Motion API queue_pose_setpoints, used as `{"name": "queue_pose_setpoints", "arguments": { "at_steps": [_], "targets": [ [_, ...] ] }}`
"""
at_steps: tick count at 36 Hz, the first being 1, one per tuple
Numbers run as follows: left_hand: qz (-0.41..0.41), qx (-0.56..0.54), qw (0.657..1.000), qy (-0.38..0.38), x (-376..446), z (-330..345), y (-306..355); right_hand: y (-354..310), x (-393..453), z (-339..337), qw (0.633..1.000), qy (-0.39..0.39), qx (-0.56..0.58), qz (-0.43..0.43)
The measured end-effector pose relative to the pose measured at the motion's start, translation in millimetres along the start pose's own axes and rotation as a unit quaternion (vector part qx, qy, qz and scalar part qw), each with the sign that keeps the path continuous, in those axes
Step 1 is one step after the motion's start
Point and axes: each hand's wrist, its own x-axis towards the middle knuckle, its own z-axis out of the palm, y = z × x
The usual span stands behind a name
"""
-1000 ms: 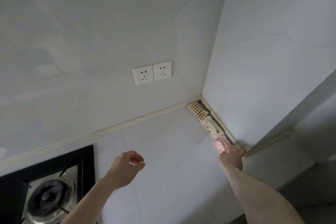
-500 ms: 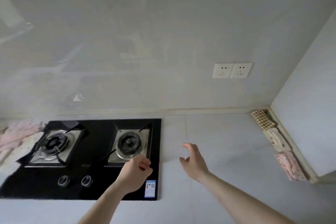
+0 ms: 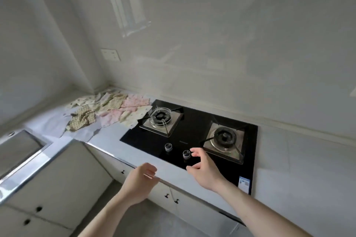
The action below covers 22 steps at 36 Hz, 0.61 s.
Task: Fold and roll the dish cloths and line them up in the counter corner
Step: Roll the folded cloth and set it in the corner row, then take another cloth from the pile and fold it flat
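Pale, glossy walls [image 3: 212, 44] meet in a corner at the far left; a window reflection shows on the back wall. A socket plate [image 3: 110, 54] sits on the wall near that corner. White L-shaped counter [image 3: 300, 169] with a metal-trimmed front edge. Black glass hob [image 3: 194, 131] set into the counter, two burners, two knobs near its front edge, a label at its front right corner. Steel sink [image 3: 17, 148] at the counter's left end. Cream cabinet doors [image 3: 63, 184] below, dark handles. Grey floor [image 3: 146, 221].
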Motion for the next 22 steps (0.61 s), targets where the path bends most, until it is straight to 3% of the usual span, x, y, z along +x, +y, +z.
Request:
{"name": "queue_pose_setpoints", "arguments": {
  "at_steps": [8, 22],
  "targets": [
    [-0.023, -0.048, 0.996, 0.069, 8, -75, -66, -55, 45, 62, 0.996, -0.063, -0.04, -0.043],
    [-0.087, -0.03, 0.99, 0.11, 81, -209, -176, -129, 189, 207, 0.985, -0.152, -0.057, -0.05]
  ]
}}
